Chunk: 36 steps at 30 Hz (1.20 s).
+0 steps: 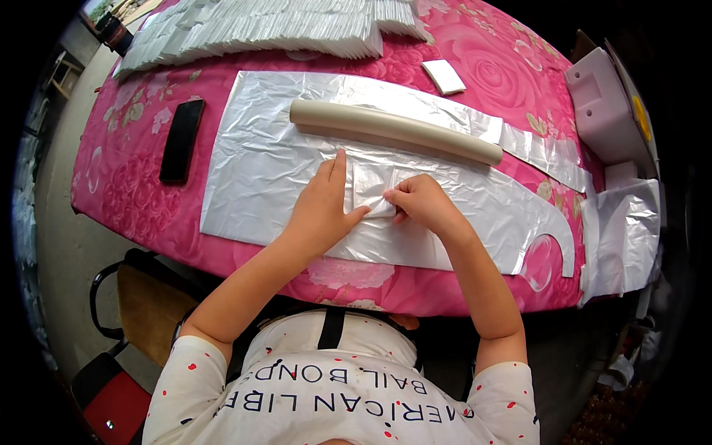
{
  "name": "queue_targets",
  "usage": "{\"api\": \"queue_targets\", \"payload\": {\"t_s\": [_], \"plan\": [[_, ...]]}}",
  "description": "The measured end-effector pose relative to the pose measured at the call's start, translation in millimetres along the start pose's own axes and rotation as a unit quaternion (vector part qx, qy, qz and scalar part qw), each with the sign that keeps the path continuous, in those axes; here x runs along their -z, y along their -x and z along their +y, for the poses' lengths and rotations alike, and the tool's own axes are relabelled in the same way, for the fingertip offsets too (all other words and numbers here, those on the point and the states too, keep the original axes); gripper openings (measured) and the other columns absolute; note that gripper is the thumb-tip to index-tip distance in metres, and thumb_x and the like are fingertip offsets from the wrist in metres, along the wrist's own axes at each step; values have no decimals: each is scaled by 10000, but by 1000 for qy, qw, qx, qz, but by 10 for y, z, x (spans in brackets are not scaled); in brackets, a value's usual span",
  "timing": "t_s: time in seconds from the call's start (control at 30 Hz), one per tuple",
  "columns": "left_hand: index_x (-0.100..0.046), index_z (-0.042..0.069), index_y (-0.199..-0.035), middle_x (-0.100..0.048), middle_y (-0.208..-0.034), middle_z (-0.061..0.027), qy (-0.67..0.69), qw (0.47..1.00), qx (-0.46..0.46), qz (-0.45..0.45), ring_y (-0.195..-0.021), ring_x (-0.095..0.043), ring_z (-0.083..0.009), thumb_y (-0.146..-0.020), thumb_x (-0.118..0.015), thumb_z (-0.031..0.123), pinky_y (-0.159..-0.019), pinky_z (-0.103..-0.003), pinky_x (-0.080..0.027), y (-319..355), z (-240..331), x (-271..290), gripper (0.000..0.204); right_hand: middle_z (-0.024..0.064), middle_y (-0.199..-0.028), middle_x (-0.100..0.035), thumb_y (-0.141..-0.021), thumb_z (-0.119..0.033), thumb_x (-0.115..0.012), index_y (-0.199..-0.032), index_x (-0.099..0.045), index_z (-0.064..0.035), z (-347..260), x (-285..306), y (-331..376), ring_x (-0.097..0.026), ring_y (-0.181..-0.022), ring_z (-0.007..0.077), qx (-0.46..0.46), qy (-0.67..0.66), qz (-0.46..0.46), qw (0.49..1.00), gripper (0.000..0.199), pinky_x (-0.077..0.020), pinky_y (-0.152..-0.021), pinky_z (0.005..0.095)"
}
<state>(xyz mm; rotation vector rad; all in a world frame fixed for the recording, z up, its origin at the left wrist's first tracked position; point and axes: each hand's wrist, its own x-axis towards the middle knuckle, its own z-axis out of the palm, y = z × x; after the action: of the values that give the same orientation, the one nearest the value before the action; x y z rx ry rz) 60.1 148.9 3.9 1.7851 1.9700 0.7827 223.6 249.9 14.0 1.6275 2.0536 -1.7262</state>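
Observation:
A large whitish plastic bag lies spread and creased on the table, its cut-out handle end toward the right. On top of it, between my hands, is a small folded square of thin plastic. My left hand rests beside the square's left edge, fingers stretched out and thumb pointing at its lower corner. With fingertips pinched together, my right hand grips the square's right edge. Just beyond both hands, a long beige tube lies across the spread bag, slanting down to the right.
Rows of folded plastic packets line the table's far side. One loose packet lies nearer. A black phone is at the left. White foam boxes and hanging plastic bags stand at the right edge. A chair is lower left.

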Motion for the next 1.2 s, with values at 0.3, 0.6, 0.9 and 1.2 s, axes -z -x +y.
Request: {"api": "queue_targets", "payload": {"t_s": [0.3,0.6,0.9,1.2], "plan": [[-51,-66,-1400,-128,-1461,-238,-84,989,-120,-2,-1375,-104,-345,-771,-558,547,-1102,-470,-87,38,0,-583,1015,119,-582,-612,-786,-195,-599,-726,-646,45,46,-59,-46,-626,-524,176,23,27,31,999,252,-467,-503,298],[-44,-68,-1401,-71,-1470,-235,-87,988,-124,-12,-1385,-24,-329,-744,-504,655,-1110,-454,-15,36,4,-584,1080,150,-666,-633,-648,-214,-690,-697,-644,-4,-95,-69,258,-629,-663,287,56,265,118,955,220,-498,-626,365],[-277,-13,-1368,-325,-1381,-227,185,974,-129,16,-1287,-322,-328,-883,-513,308,-1048,-414,-263,587,-229,49,628,161,-1013,-606,-741,-190,-654,-978,-600,-2,-161,-113,257,-575,-946,296,273,344,166,883,308,-461,-826,388],[-533,-48,-1155,-613,-1087,-155,472,765,344,-273,-962,-610,-185,-921,-494,108,-849,-302,-489,1768,-420,258,284,213,-1421,-273,-874,-403,-489,-1321,-395,-18,-7,-1053,-58,-215,-1336,345,379,302,171,858,597,-145,-1088,448]]}}
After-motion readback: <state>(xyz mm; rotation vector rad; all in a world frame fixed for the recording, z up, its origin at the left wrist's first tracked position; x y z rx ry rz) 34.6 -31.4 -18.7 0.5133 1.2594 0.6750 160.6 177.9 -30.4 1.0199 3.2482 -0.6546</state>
